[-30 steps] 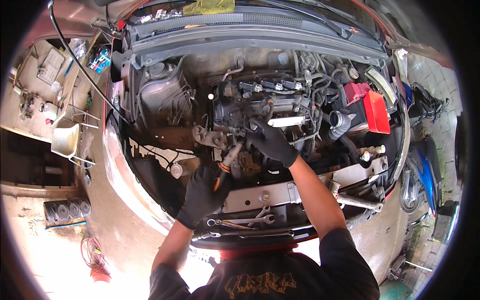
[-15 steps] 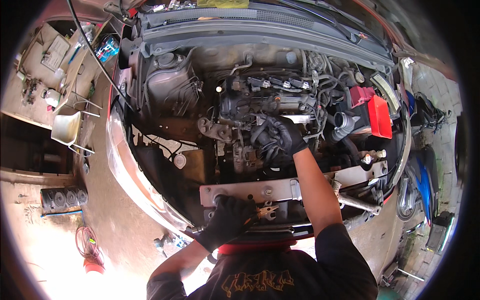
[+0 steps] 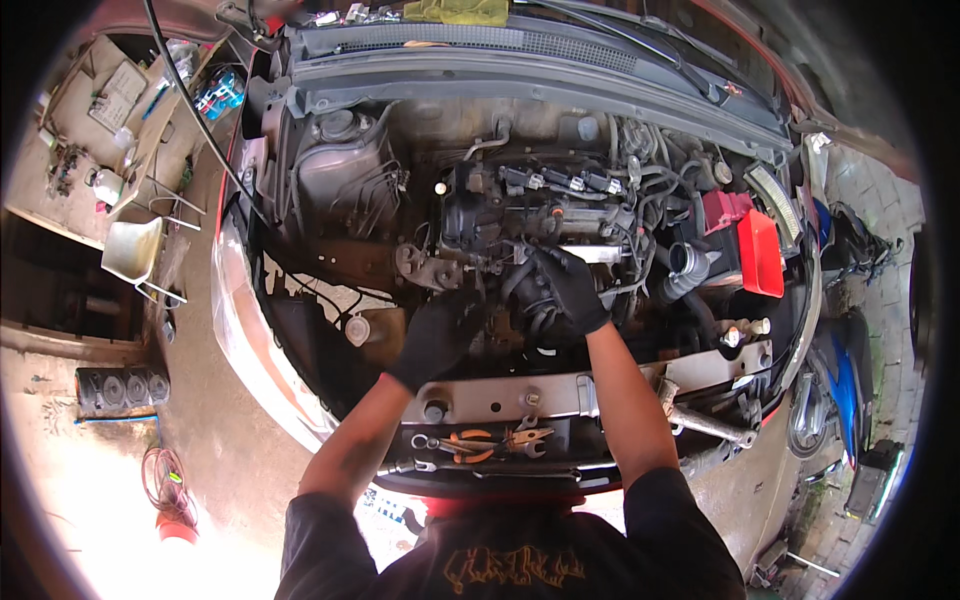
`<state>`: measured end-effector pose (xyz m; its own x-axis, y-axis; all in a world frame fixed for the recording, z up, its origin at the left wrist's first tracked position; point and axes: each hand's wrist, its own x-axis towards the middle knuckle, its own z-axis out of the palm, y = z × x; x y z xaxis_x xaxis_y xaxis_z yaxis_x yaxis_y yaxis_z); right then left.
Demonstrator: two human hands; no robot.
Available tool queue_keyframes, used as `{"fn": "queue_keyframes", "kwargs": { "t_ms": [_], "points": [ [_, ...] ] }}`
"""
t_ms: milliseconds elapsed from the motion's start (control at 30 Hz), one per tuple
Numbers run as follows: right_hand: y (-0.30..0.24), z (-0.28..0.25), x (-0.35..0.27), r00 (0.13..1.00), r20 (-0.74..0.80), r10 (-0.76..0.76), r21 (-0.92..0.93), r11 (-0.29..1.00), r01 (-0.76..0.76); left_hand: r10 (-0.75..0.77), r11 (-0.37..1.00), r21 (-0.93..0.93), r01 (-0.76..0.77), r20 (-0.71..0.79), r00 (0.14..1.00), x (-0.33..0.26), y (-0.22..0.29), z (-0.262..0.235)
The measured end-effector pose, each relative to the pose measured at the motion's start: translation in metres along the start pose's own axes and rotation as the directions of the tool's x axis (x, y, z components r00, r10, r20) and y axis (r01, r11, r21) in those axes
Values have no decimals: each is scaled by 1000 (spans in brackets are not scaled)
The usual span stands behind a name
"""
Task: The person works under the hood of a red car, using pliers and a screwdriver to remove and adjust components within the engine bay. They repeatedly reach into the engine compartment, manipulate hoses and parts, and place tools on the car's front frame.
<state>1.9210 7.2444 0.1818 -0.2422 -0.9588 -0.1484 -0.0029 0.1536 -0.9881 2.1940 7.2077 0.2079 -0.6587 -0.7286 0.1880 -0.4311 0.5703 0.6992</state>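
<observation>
Deep inside the engine bay point(image 3: 340, 200), both gloved hands, left hand point(image 3: 437, 338) and right hand point(image 3: 568, 288), curl against the engine point(image 3: 520, 215); whether either grip holds anything, I cannot tell.

Hoses point(image 3: 640, 215) and the engine point(image 3: 500, 215) crowd my hands point(image 3: 565, 285) tightly. I see open room only low on the left, beside the radiator support point(image 3: 500, 398).

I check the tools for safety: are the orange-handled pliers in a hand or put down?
Put down. The orange-handled pliers lie on the front panel beside wrenches; both gloved hands are higher, in the engine.
</observation>
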Motion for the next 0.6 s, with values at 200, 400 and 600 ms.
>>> {"fn": "queue_keyframes", "kwargs": {
  "t_ms": [200,400,600],
  "points": [
    [7,-13,0,997,35,-75,17,997,74,-57,988,-146,59,14,998,84,-59,75],
    [-23,-7,12,960,266,-85,-21,995,93,-71,976,-203,75,28,997,79,-59,66],
    [-23,-6,55,897,433,-95,-202,959,199,-38,997,68,38,-2,999,80,-53,72]
  ]
}}
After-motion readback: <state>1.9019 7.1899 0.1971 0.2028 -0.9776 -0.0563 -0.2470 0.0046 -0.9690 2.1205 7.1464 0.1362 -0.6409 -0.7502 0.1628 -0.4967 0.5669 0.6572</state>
